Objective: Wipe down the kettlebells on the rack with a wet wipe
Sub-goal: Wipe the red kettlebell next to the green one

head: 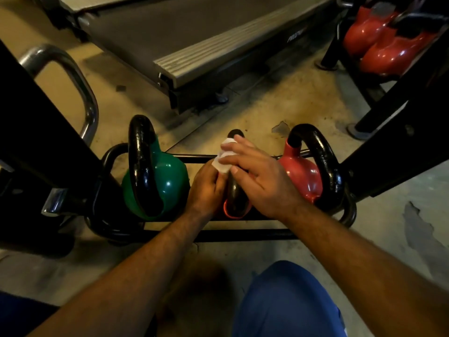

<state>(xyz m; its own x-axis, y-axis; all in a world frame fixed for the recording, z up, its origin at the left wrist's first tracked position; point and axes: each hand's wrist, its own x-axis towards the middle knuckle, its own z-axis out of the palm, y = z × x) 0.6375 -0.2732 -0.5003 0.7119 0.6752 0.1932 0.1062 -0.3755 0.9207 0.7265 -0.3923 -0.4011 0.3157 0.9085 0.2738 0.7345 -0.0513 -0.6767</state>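
Observation:
Three kettlebells sit in a low black rack [243, 233]. A green kettlebell [167, 183] is on the left and a red kettlebell [302, 177] on the right, both with black handles. The middle kettlebell [235, 193] is mostly hidden under my hands; its black handle and a red rim show. My right hand [262, 176] presses a white wet wipe [224, 158] against the top of that handle. My left hand [207, 188] lies against the left side of the middle kettlebell, touching the wipe's lower edge; whether it grips the bell is hidden.
A treadmill deck [218, 45] lies just beyond the rack. More red kettlebells [384, 42] sit on another rack at top right. Black frame posts [398, 132] stand at either side, with a chrome bar [80, 81] on the left. My blue-clad knee [289, 302] is below.

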